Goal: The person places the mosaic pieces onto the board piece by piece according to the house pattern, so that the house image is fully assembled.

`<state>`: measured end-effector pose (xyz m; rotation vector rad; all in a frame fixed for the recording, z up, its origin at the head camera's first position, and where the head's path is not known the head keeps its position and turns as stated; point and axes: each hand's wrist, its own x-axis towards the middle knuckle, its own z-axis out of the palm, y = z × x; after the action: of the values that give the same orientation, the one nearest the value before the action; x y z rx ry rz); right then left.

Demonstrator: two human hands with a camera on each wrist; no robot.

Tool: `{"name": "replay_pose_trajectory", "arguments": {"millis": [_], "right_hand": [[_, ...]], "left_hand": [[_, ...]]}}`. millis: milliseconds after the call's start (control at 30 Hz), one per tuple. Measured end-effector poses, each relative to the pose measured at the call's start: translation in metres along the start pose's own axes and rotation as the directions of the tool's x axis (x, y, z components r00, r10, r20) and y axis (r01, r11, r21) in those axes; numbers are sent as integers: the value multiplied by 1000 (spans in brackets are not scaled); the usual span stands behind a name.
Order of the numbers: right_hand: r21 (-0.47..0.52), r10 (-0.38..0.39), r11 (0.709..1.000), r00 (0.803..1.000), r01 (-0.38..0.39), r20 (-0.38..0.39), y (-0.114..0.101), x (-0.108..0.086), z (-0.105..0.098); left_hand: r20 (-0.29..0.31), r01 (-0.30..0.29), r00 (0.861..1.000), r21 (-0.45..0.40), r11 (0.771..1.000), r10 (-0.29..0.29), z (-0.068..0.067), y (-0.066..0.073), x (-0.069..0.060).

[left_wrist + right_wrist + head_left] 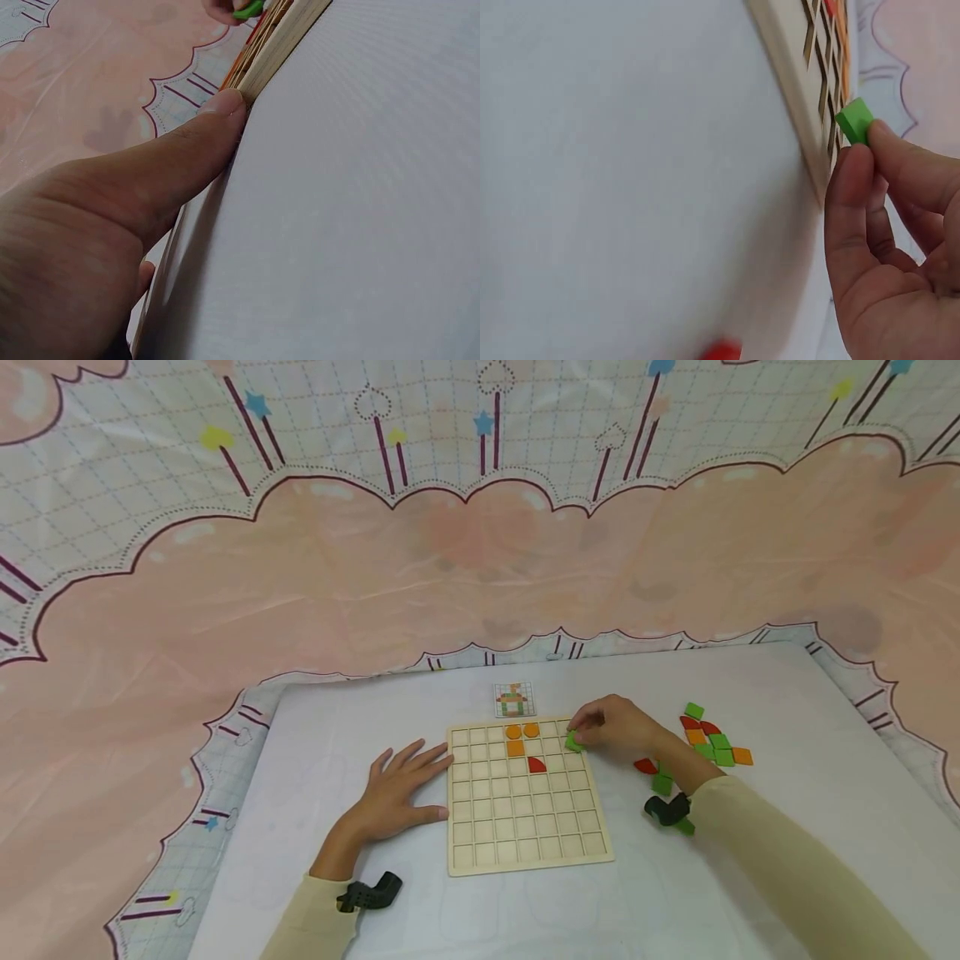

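A wooden grid board (491,827) lies on the white table. In its upper cells sit two orange round pieces (531,730), an orange square (515,748) and a red quarter-circle (537,765). My right hand (618,727) pinches a green square tile (856,120) between thumb and fingertip, over the board's upper right edge in the head view. At the board's left edge, my left hand (397,793) lies with fingers spread. Its thumb (202,135) touches the board's side in the left wrist view.
Right of the board lie loose green, red and orange pieces (721,742), partly behind the right forearm. A small pattern card (514,700) lies beyond the board's far edge. Each wrist wears a black device (371,892). A patterned cloth (450,568) hangs behind the table.
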<state>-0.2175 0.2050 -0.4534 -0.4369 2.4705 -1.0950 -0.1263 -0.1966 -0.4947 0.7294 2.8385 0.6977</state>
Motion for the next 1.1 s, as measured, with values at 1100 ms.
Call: {"name": "replay_pose_trajectory", "arguments": {"millis": [1100], "right_hand": [[-21, -174, 984, 983, 175, 62, -55, 22, 62]], "left_hand": [[-11, 5, 1000, 7, 1000, -5, -2, 4, 0]]}}
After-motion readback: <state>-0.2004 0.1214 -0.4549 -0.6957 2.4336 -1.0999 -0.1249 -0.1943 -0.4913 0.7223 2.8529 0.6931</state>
